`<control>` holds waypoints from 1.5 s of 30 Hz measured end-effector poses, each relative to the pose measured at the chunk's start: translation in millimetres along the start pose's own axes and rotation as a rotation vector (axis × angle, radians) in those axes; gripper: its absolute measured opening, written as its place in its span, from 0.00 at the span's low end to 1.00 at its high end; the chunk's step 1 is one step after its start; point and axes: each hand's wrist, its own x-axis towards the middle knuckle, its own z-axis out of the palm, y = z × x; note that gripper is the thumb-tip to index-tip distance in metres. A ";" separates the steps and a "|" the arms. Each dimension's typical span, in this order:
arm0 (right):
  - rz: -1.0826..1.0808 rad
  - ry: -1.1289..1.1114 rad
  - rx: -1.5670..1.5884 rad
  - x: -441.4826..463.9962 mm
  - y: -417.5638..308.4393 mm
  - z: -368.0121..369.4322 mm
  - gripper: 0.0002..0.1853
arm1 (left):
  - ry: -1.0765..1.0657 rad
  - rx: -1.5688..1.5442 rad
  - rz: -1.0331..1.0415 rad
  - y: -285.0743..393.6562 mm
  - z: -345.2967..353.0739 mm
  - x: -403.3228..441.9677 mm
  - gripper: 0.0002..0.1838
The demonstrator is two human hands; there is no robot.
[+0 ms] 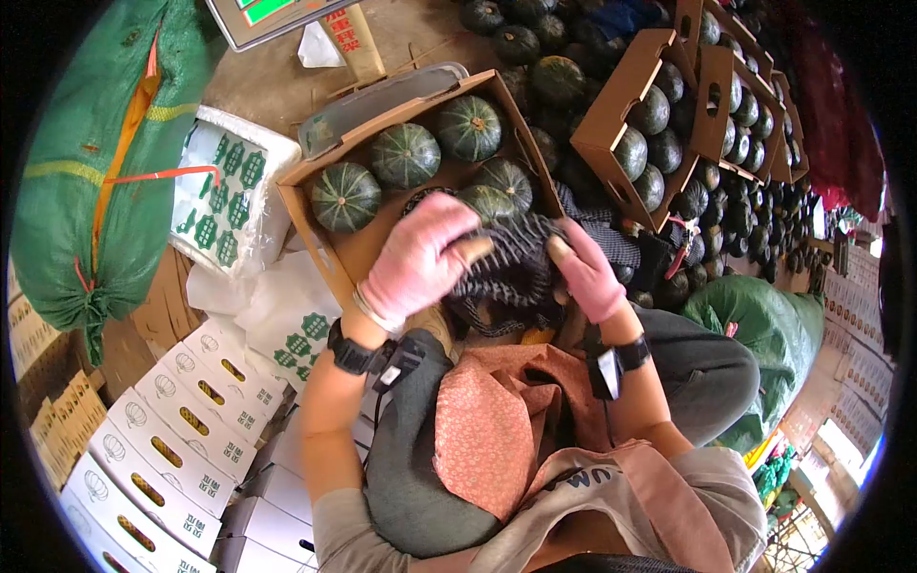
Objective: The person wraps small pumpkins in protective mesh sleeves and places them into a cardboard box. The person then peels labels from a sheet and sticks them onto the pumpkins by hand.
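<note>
My left hand, in a pink glove, pinches one side of a piece of black netting with pale stripes. On its other side my right hand, also gloved in pink, grips the edge, so the netting is stretched between them. Just beyond my hands stands an open cardboard box with several dark green pumpkins in it. One pumpkin in the near part of the box is partly hidden by my left hand and the netting. More dark netting lies beside the box on the right.
Several boxes of pumpkins and a loose pile lie at the right and back. White printed cartons stand at the lower left. Green sacks flank both sides. A scale stands at the top.
</note>
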 end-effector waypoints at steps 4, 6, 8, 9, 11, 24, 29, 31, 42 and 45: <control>-0.232 0.079 -0.169 25.2 11.1 42.6 0.12 | -0.019 -0.189 -0.237 -52.5 12.8 -0.8 0.10; -0.096 0.012 -0.133 24.3 1.0 46.1 0.11 | -0.033 -0.307 -0.342 -57.2 1.9 -13.4 0.09; -0.281 0.020 -0.207 26.4 1.3 52.8 0.11 | 0.052 -0.294 -0.331 -51.6 -8.6 -33.5 0.10; -0.238 -0.023 -0.198 27.9 -3.1 55.6 0.11 | 0.103 -0.323 -0.400 -45.9 -13.4 -41.8 0.11; -0.384 0.014 -0.149 45.8 7.3 65.1 0.11 | 0.156 -0.329 -0.431 -53.3 -14.2 -54.2 0.11; -0.324 0.261 -0.210 101.2 47.7 79.4 0.08 | 0.542 -0.390 -0.592 -91.3 3.6 -58.4 0.07; -0.453 0.399 -0.453 53.1 8.7 70.2 0.14 | 0.363 0.268 -0.228 -35.8 -23.5 -47.9 0.24; -0.436 0.236 -0.350 33.2 11.1 74.3 0.17 | 0.081 0.275 -0.165 -28.7 -24.2 -53.6 0.36; 0.383 -0.208 0.675 11.9 -3.7 123.8 0.21 | -0.452 0.376 -0.521 17.0 -107.0 -46.0 0.55; 0.707 -0.263 0.837 28.4 -16.2 132.2 0.20 | -0.590 0.508 -0.582 5.8 -110.0 -42.0 0.52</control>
